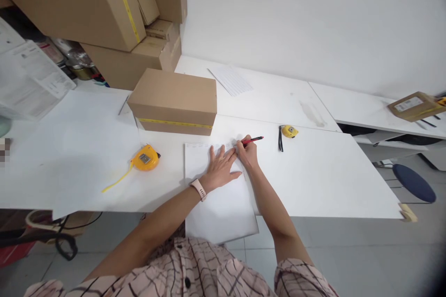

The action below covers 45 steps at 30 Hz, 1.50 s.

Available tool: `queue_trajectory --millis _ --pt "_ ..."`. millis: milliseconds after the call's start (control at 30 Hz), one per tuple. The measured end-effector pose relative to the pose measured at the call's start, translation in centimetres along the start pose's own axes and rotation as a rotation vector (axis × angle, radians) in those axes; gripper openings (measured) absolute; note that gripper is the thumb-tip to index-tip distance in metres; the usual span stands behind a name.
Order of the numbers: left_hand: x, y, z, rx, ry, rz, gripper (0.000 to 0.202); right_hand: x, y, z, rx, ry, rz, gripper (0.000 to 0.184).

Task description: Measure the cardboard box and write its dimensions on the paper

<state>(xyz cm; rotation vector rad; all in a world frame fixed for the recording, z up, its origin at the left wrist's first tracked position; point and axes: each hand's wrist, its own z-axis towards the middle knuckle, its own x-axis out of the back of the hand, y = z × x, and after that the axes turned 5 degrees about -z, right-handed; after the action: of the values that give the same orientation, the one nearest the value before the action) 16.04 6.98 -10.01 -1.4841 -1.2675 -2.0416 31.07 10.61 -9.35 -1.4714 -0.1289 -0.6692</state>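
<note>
A white sheet of paper (pixel 218 199) lies on the white table (pixel 313 181), its near end hanging over the front edge. My left hand (pixel 220 167) rests flat on the sheet with fingers spread, a pale watch on the wrist. My right hand (pixel 246 151) is closed around a red pen (pixel 253 139), its tip on the sheet's top right corner. A brown cardboard box (pixel 174 100) with yellow tape stands just beyond the sheet.
A yellow tape measure (pixel 145 158) with its tape pulled out lies left of the sheet; a second one (pixel 289 131) lies to the right. Stacked cardboard boxes (pixel 104 4) fill the back left. A lined sheet (pixel 230 79) lies farther back. A blue stool (pixel 414 182) stands at right.
</note>
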Motion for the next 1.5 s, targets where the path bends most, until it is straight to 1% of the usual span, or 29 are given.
queue_trajectory --millis 267,500,700,767,867,900,967,1033,1100,1167,1200,1267,1300,1367,1433,1500 --pt "0.1 0.1 0.0 0.005 -0.011 -0.009 0.069 -0.2 0.7 0.1 0.031 0.008 -0.002 0.019" --pt "-0.1 0.0 0.0 0.002 0.0 -0.006 0.067 -0.1 0.8 0.2 0.035 0.004 -0.036 0.018" --pt "-0.1 -0.1 -0.1 0.002 0.007 0.007 0.067 -0.3 1.1 0.2 0.042 0.021 -0.015 0.02" --pt "-0.2 -0.2 -0.1 -0.002 0.007 0.002 0.066 -0.4 1.2 0.3 0.04 0.059 -0.025 0.021" --pt "-0.3 -0.3 0.0 -0.008 0.003 -0.005 0.063 -0.3 1.4 0.2 0.069 0.184 -0.035 0.019" --pt "-0.1 -0.2 0.1 -0.006 -0.002 -0.006 0.062 -0.1 1.6 0.2 0.108 0.206 -0.062 0.017" --pt "0.5 0.2 0.1 0.007 -0.028 -0.015 0.059 0.7 2.0 -0.2 0.207 0.187 -0.196 0.018" --pt "1.8 0.7 -0.4 0.018 -0.057 -0.034 0.057 1.7 2.7 -0.7 0.276 0.123 -0.412 0.025" --pt "3.7 0.8 -1.9 0.004 -0.04 -0.056 0.054 2.7 3.6 -1.2 0.274 0.083 -0.608 0.035" --pt "5.9 -0.1 -4.5 -0.004 0.052 -0.065 0.048 3.4 4.5 -1.6 0.276 0.042 -0.744 0.043" --pt "7.0 -1.1 -6.1 0.012 0.122 -0.061 0.044 3.6 4.8 -1.7 0.282 0.025 -0.793 0.046" --pt "8.9 -3.9 -9.9 0.102 0.285 -0.03 0.035 3.8 5.0 -1.7 0.286 -0.005 -0.861 0.054" --pt "9.7 -5.6 -11.8 0.177 0.375 -0.006 0.033 3.8 4.8 -1.8 0.279 -0.007 -0.885 0.057" --pt "10.8 -9.0 -15.1 0.313 0.51 0.039 0.036 3.6 3.7 -2.2 0.265 0.012 -0.911 0.055" --pt "11.3 -11.8 -17.1 0.425 0.549 0.046 0.05 3.0 1.9 -3.3 0.296 0.039 -0.88 0.044" --pt "11.3 -13.6 -17.8 0.49 0.521 0.013 0.063 1.6 -0.1 -5.2 0.408 0.006 -0.785 0.038"
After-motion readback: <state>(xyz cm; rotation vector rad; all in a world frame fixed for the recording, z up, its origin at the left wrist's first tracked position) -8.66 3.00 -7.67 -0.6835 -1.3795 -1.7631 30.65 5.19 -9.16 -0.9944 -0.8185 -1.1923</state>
